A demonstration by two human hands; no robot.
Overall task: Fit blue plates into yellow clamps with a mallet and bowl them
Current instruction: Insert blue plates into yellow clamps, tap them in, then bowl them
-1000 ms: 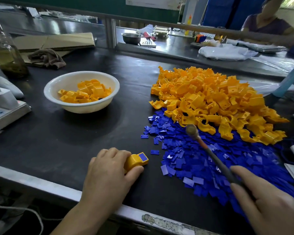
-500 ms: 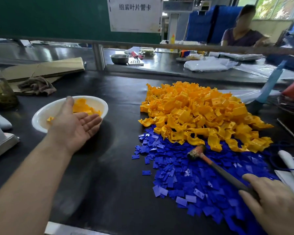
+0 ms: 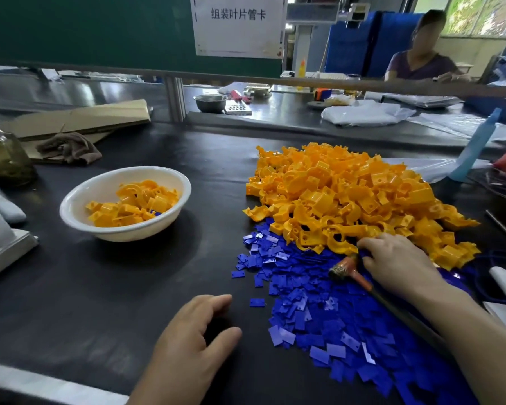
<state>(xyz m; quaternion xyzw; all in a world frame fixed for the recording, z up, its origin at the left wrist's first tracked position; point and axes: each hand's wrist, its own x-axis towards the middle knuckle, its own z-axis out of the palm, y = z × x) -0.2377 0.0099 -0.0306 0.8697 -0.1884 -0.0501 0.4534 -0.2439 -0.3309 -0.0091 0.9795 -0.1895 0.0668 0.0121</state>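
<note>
A white bowl [image 3: 123, 233] left of centre holds several yellow clamps [image 3: 132, 206] with blue plates fitted. A big heap of loose yellow clamps [image 3: 348, 194] lies at the right, and a spread of small blue plates [image 3: 319, 311] lies in front of it. The mallet [image 3: 343, 267] lies on the blue plates, its dark handle running under my right forearm. My right hand [image 3: 400, 264] reaches over the mallet, fingertips touching the near edge of the clamp heap. My left hand [image 3: 187, 340] hovers low over the black table, fingers relaxed, holding nothing.
A glass bottle [image 3: 3, 153], a brown rag [image 3: 67, 147] and flattened cardboard [image 3: 79, 118] sit at the back left. A white device [image 3: 0, 238] stands at the left edge. A rail and a second bench with a seated person [image 3: 421, 59] lie beyond.
My left hand dropped the finished clamp into the bowl and came back to the near table. My right hand let go of the mallet handle and moved forward to the clamp heap.
</note>
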